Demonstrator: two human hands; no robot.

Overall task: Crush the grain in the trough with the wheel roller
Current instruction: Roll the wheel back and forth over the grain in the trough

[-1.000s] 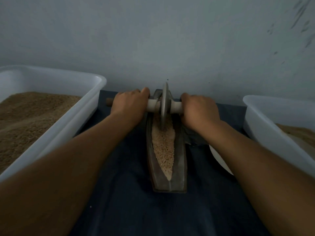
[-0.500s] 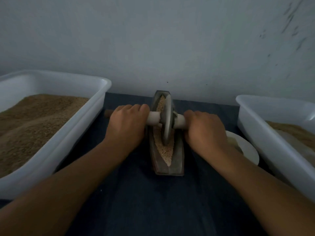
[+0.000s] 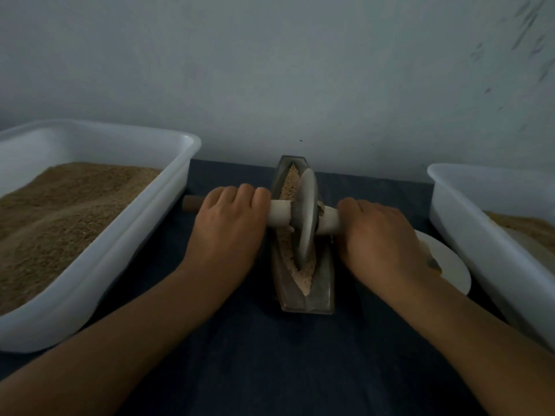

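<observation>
Head cam: your left hand [image 3: 229, 226] and right hand [image 3: 380, 238] each curl round the axle of the wheel roller [image 3: 304, 219], one per side. Disc sits upright in the trough [image 3: 303, 241] approx. mid-length, on the grain [image 3: 303, 274]. Vs. 1 s ago, the roller has come back toward you from the trough's far end; far-end grain now shows behind the disc. L bin [image 3: 90, 265] heaped w/ brown grain; R bin [image 3: 480, 250] and white plate [image 3: 450, 268] flank the blue cloth [image 3: 270, 355].
</observation>
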